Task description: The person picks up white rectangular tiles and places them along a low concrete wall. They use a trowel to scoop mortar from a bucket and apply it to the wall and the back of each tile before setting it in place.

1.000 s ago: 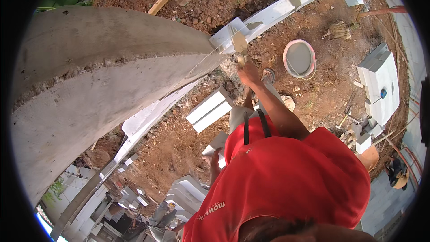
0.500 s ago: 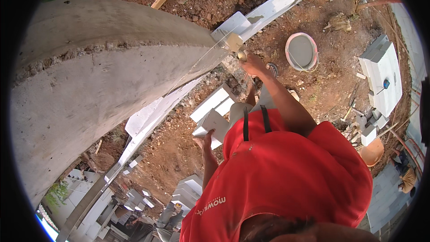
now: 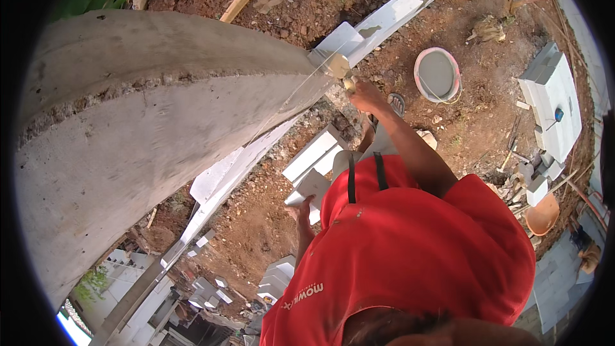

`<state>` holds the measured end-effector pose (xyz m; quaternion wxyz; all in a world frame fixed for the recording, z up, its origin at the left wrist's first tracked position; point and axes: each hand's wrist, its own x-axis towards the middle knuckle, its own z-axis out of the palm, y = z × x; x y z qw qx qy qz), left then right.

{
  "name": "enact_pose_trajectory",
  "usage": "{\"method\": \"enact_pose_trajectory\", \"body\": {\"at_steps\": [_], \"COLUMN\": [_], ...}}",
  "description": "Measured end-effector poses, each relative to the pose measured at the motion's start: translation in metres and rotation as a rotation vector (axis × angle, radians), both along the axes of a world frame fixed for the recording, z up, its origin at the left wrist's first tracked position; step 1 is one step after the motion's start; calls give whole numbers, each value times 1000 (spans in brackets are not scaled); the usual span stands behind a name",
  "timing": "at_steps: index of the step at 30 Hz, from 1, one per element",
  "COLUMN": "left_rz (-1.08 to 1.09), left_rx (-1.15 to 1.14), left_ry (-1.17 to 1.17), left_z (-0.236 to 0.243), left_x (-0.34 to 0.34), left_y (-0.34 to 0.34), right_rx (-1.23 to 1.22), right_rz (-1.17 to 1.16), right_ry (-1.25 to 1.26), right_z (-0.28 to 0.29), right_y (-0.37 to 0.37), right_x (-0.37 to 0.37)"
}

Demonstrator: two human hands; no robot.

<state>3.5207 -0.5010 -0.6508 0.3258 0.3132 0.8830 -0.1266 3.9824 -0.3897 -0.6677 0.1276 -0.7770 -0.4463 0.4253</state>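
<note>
A trowel (image 3: 337, 66) is in my right hand (image 3: 368, 97), its fingers wrapped round the handle. The blade lies against the end of the tall grey concrete wall (image 3: 173, 102), by the white blocks of the low wall course (image 3: 343, 37). Lower down, my left hand (image 3: 300, 212) grips the edge of a light grey building block (image 3: 312, 186), which I hold tilted beside my leg. Part of that block and some fingers are hidden. A taut string (image 3: 288, 99) runs along the wall's face, passing near the trowel.
A round bucket of grey mortar (image 3: 437, 75) stands on the soil to the right. White blocks (image 3: 314, 154) lie by my feet. Further right are a block stack (image 3: 556, 106), a hammer (image 3: 506, 158) and an orange basin (image 3: 542, 214). More blocks (image 3: 277, 275) lie lower left.
The whole view has shifted slightly, so the scene sits a little further right. Both hands keep their hold, the trowel staying by the wall's end.
</note>
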Motion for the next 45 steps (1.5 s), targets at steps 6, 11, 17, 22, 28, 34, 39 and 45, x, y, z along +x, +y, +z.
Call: {"method": "enact_pose_trajectory", "body": {"at_steps": [6, 11, 17, 22, 28, 34, 39, 45], "left_rz": [81, 104, 77, 60, 70, 29, -49, -51], "left_rx": [-14, 43, 73, 149, 104, 62, 32, 124], "left_ry": [28, 11, -87, -80, -69, -32, 1, -2], "left_z": [-5, -23, -18, -1, -8, -3, -3, -10], "left_x": [-20, -37, -27, -1, -3, -4, 6, 6], "left_y": [-20, -39, -31, -19, -13, -14, -6, -10], "right_rx": [-3, -54, -56, -42, -92, -41, -58, -39], "right_rz": [-80, -31, -65, -20, 159, -6, 36, 144], "right_ry": [108, 54, 21, 2, -14, -131, -95, -129], "right_z": [15, 24, -2, 14, 36, 46, 28, 29], "right_y": [0, 20, 33, 34, -12, -36, 14, -19], "right_x": [-4, -20, 3, 15, 28, 67, 55, 52]}}
